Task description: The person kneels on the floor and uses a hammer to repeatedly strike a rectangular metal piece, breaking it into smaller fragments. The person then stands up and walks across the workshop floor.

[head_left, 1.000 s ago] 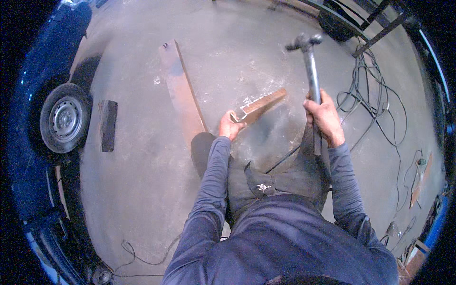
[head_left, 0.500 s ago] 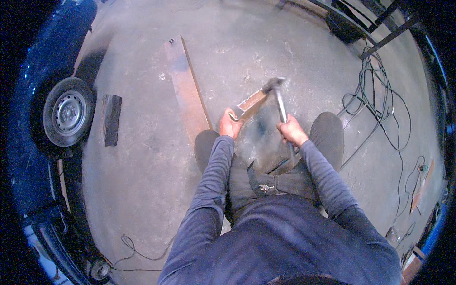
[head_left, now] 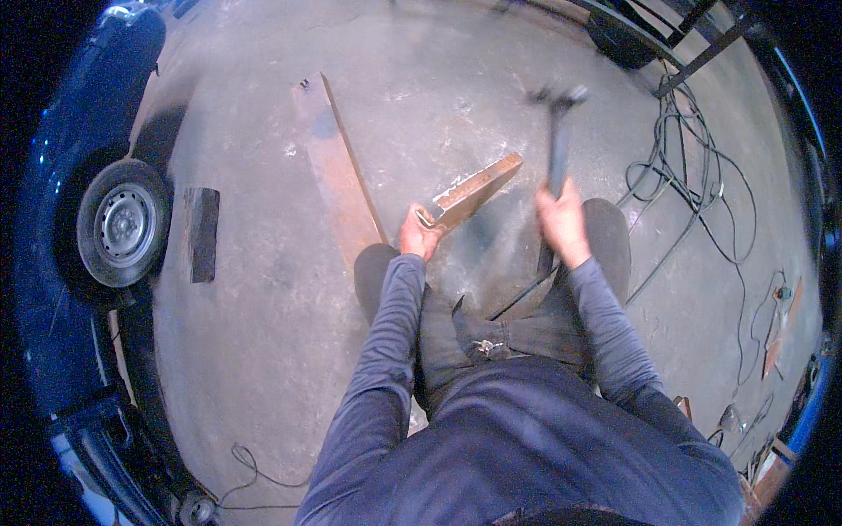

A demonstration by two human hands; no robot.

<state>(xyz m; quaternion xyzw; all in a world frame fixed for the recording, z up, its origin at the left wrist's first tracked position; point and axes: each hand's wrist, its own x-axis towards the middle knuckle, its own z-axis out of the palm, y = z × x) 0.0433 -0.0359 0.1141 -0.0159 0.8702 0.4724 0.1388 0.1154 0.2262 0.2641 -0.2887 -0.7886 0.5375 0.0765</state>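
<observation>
So in the head view, the hammer [head_left: 559, 136] has come up off the far end of the rusty piece [head_left: 478, 190] since half a second ago, when its head was right down at that end. The right hand [head_left: 563, 221] went up and away with it, and the left hand [head_left: 419, 233] has stayed put on the piece.

Right hand's wrapped around the hammer handle, fingers closed. The hammer's blurry, but its long axis runs nearly straight away from the person, head at the far end, tail of the handle poking out below the fist. The head is off to the right of the piece and beyond it, not touching.

Left hand is clamped on the near end of the piece, which sits out in front of the knees. Its long axis goes on a slant, from the left hand up to the right, so the free end points away from the person and rightward. The top edge looks pale and scuffed. Can't tell if its underside touches the floor [head_left: 263, 351].

Left of that, a long brown plank-like piece [head_left: 338, 171] lies on the floor, near end by the left knee [head_left: 375, 273], far end leaning left.
</observation>
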